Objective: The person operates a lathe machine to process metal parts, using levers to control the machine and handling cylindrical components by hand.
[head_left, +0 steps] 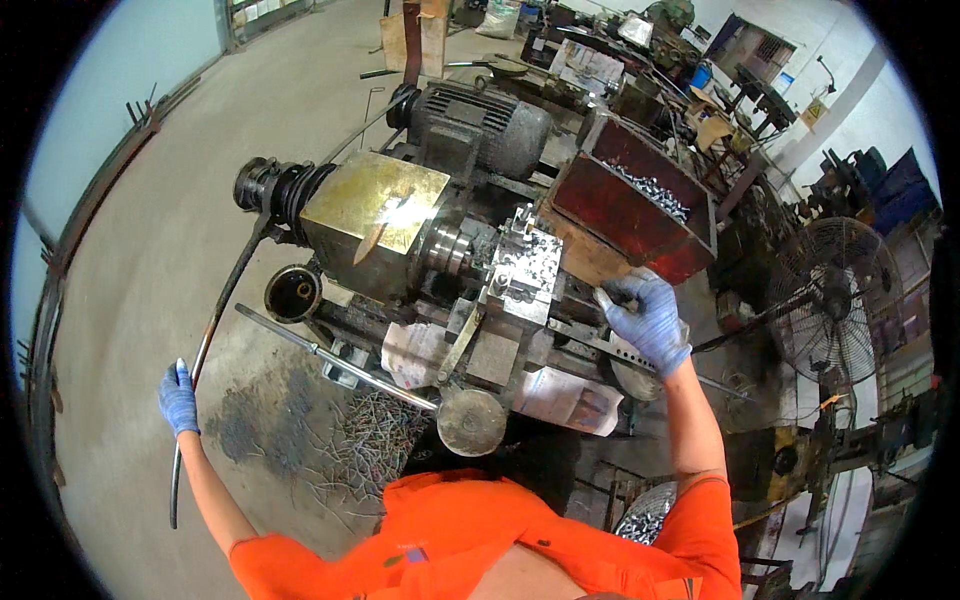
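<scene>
My left hand (179,399), in a blue glove, is closed on a long black lever (228,288) that slopes down from the left end of a small lathe-like machine. Over the machine's right side, my right hand (648,322) in a blue glove has its fingers curled together; whatever they hold is too small to make out. Just left of it lies a metal tool slide (528,268) scattered with small bits. The slide faces a round steel chuck (446,247) on the headstock, which has a brass-coloured top plate (375,200).
Behind the slide stands a red metal bin (630,215) of small shiny parts. A motor (480,125) sits behind the headstock. A long steel handle (340,360) crosses the front, above metal shavings (370,445) on the floor. A large fan (835,290) stands at right.
</scene>
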The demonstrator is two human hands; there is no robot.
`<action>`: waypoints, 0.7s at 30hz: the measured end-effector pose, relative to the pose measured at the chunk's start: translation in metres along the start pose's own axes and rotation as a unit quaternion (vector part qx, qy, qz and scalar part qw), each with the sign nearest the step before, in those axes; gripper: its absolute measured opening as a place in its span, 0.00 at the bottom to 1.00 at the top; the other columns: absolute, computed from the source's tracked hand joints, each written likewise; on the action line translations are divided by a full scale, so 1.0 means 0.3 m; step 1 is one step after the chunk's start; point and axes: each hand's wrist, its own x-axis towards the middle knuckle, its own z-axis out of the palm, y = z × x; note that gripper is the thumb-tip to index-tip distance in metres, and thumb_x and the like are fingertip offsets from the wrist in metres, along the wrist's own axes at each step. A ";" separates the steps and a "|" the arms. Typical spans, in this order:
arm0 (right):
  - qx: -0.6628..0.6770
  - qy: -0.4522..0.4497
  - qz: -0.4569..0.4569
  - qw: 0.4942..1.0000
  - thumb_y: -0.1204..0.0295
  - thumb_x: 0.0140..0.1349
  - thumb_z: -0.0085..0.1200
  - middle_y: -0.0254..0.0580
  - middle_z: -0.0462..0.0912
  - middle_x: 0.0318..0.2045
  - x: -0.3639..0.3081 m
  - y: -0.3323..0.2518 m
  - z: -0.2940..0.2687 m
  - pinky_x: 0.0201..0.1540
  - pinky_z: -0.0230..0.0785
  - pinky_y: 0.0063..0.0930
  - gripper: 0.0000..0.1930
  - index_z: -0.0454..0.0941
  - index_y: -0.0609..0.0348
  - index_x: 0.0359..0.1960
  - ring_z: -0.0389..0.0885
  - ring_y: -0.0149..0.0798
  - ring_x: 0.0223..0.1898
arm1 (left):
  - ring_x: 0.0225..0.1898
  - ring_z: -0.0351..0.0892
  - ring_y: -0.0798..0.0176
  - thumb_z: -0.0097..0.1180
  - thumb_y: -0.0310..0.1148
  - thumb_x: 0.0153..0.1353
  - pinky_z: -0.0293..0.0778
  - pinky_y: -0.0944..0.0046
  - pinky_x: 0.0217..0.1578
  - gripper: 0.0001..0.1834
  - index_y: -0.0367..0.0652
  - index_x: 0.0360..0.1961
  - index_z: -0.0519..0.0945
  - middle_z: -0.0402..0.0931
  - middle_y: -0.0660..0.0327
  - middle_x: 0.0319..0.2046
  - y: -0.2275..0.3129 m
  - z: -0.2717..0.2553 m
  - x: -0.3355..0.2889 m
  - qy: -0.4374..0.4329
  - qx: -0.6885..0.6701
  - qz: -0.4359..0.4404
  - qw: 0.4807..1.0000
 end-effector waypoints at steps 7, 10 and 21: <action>0.050 0.010 -0.057 0.997 0.63 0.46 0.59 0.46 0.78 0.24 0.127 -0.044 0.104 0.33 0.68 0.35 0.11 0.80 0.57 0.26 0.76 0.47 0.28 | 0.38 0.75 0.45 0.37 0.52 0.61 0.69 0.52 0.39 0.26 0.41 0.39 0.78 0.76 0.47 0.35 -0.021 -0.006 0.077 0.027 0.110 0.009 0.994; 0.034 -0.035 -0.051 0.998 0.56 0.48 0.56 0.47 0.79 0.28 0.179 -0.087 0.169 0.40 0.67 0.37 0.15 0.81 0.55 0.27 0.76 0.48 0.34 | 0.37 0.76 0.46 0.36 0.53 0.60 0.69 0.52 0.38 0.27 0.42 0.37 0.79 0.77 0.47 0.33 -0.013 -0.003 0.102 0.011 0.148 0.005 0.989; -0.140 -0.278 -0.099 0.945 0.43 0.49 0.46 0.49 0.80 0.26 0.309 -0.204 0.486 0.45 0.61 0.41 0.27 0.79 0.56 0.32 0.77 0.51 0.33 | 0.28 0.75 0.47 0.31 0.60 0.60 0.66 0.50 0.31 0.34 0.41 0.24 0.79 0.76 0.49 0.23 0.244 0.035 -0.286 0.007 0.025 -0.014 1.000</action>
